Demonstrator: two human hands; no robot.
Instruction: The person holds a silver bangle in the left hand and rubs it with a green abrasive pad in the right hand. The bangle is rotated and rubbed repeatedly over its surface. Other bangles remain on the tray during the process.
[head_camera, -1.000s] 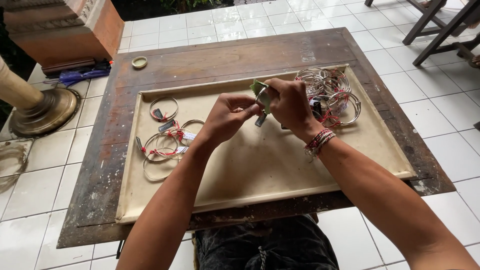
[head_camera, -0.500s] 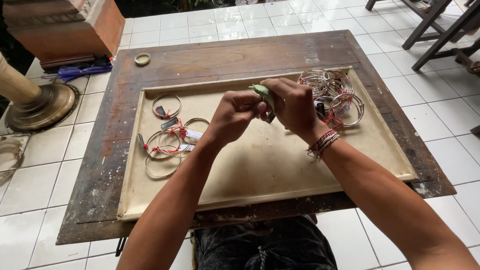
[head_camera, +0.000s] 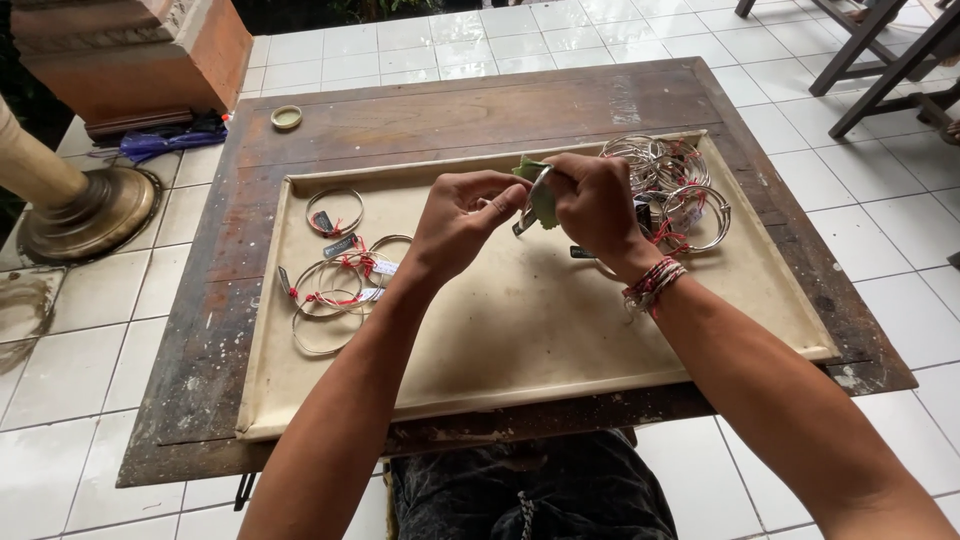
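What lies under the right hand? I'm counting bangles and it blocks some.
Under the right hand the bangle pile shows partly, with red strings and a dark tag; the hand covers the rest of the tray.

Both hands (head_camera: 530, 215) raised together (fingers pinched)

**Where everything sits around my hands**

A shallow tray (head_camera: 500, 330) lies on a low wooden table (head_camera: 450, 110), filling most of its top. My left hand (head_camera: 455, 225) and right hand (head_camera: 595, 205) meet above the far middle of the tray, with a metal bangle (head_camera: 530, 205) and a small cloth (head_camera: 540, 190) pinched between them. Left of my hands, a cluster of tagged bangles (head_camera: 335, 275) lies in the tray. Right of my hands, a heap of bangles (head_camera: 680, 190) lies in the tray's far right corner. Behind the tray, at the table's far left, sits a small round lid (head_camera: 286, 117). Off the table to the left stands a pillar base (head_camera: 85, 205) on the floor.
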